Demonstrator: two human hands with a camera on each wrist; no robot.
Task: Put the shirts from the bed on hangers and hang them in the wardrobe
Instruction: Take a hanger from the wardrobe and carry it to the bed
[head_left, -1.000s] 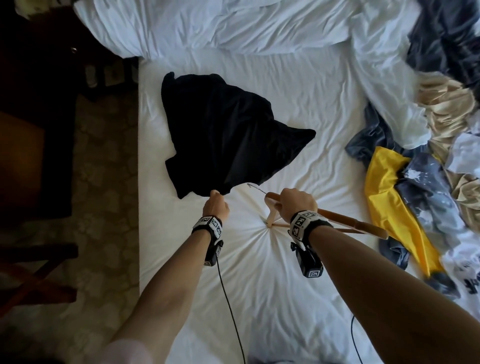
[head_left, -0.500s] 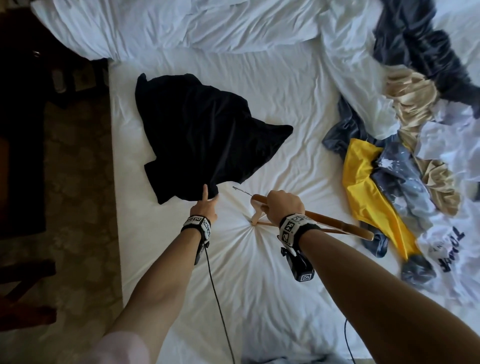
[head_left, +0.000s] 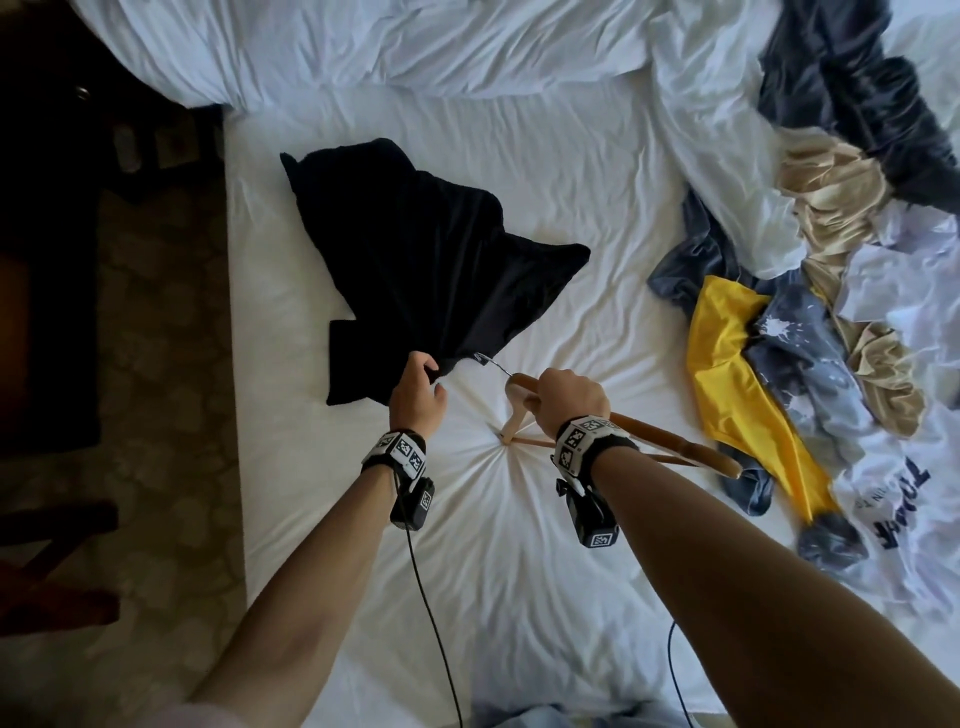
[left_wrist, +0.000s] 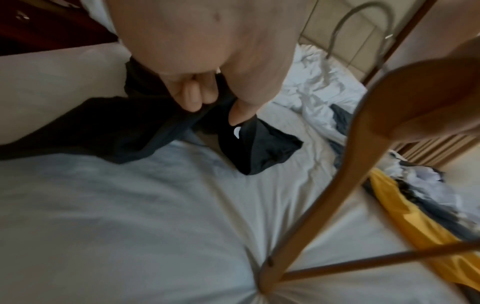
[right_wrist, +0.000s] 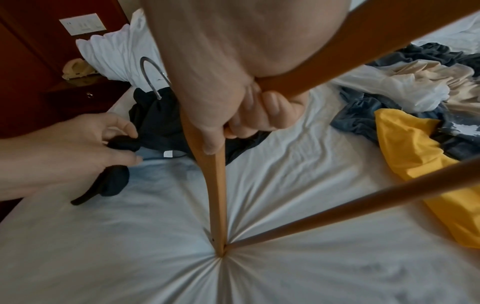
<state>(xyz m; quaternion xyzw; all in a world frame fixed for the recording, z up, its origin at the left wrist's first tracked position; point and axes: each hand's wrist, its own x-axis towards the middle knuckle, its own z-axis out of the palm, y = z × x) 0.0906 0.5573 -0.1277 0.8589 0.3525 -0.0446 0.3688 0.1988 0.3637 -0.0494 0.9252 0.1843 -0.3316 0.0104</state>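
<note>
White bed (head_left: 519, 571): my left grip (head_left: 415, 397) pinches the black shirt (head_left: 431, 260) edge lying there; my right grip (head_left: 571, 397) clutches a wooden hanger (head_left: 670, 439), its tip dug into the sheet.

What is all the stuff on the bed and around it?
black shirt: one, black, spread on the sheet near the bed's left edge
hanger: one, brown wood with a metal hook, one end pressed into the sheet
pile of clothes: one heap, yellow, blue-grey, beige and white, right side of bed
duvet: one, white, bunched at the far end
sheet: one, white, covering the bed
floor: brown, patterned, left of bed
left hand: pinches the black shirt's edge
right hand: grips the hanger
</note>
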